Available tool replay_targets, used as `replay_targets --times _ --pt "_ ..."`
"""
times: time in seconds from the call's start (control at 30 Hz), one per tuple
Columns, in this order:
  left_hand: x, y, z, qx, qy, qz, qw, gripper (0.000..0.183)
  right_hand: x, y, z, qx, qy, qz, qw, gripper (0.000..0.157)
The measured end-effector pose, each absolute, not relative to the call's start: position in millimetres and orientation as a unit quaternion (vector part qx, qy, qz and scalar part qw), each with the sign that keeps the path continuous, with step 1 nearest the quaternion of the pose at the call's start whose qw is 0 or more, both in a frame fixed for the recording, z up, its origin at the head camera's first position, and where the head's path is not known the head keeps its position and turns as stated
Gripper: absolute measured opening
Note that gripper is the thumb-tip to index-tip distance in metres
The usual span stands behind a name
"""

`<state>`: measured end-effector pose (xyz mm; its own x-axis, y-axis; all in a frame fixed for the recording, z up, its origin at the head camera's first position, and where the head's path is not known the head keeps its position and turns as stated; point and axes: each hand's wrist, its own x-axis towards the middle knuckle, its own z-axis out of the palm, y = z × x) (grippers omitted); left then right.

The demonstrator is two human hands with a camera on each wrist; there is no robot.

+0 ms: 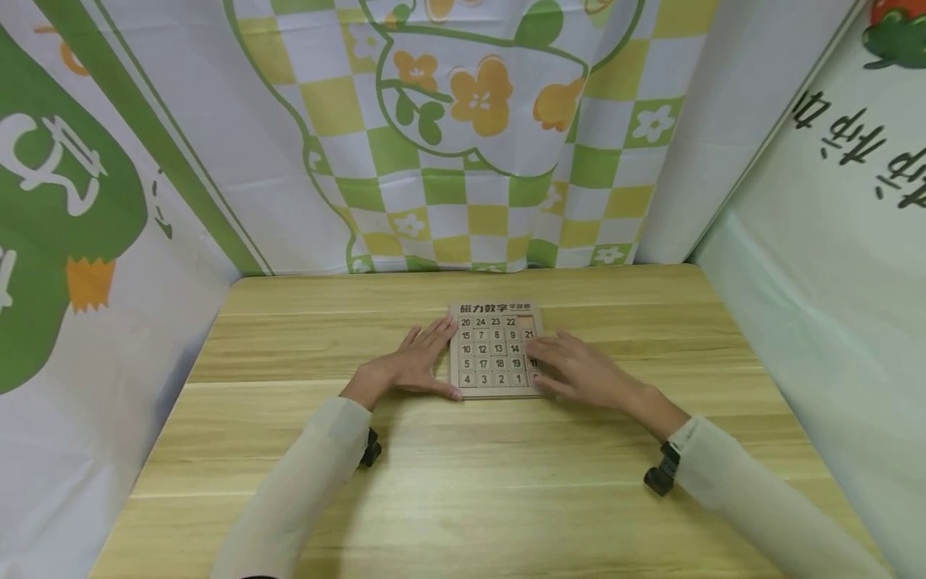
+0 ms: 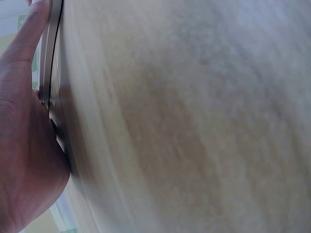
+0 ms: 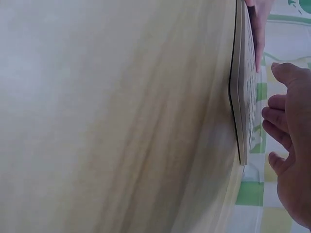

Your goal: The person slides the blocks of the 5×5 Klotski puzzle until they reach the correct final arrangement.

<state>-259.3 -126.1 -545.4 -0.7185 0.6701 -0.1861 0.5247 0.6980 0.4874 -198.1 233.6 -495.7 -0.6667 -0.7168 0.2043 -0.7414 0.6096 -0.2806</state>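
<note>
A wooden sliding number puzzle [image 1: 499,349] lies flat on the table, with Chinese characters along its top edge and rows of numbered square tiles below. Its top right corner cell has no tile, beside the tile marked 22. My left hand [image 1: 415,366] rests against the puzzle's left side, fingers stretched toward the upper edge and thumb at the lower left corner. Over the right-hand column is my right hand [image 1: 582,371], its fingers loosely bent and covering some tiles. The right wrist view shows these fingers [image 3: 277,116] a little above the puzzle's face, holding nothing.
The wood-grain table [image 1: 499,482] extends in front of and around the puzzle. A checked, flower-printed curtain [image 1: 463,193] hangs behind the table's back edge. Printed white cloths stand at the left [image 1: 79,402] and right [image 1: 832,265]. Each wrist wears a small black camera.
</note>
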Motion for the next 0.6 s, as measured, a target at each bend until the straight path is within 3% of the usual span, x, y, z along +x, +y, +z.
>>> replay_targets --times 0.6 --pt "-257.4 -125.4 -543.1 0.332 0.904 0.206 0.176 0.143 -153.4 240.2 -496.1 0.430 -0.892 0.128 0.046 0.063"
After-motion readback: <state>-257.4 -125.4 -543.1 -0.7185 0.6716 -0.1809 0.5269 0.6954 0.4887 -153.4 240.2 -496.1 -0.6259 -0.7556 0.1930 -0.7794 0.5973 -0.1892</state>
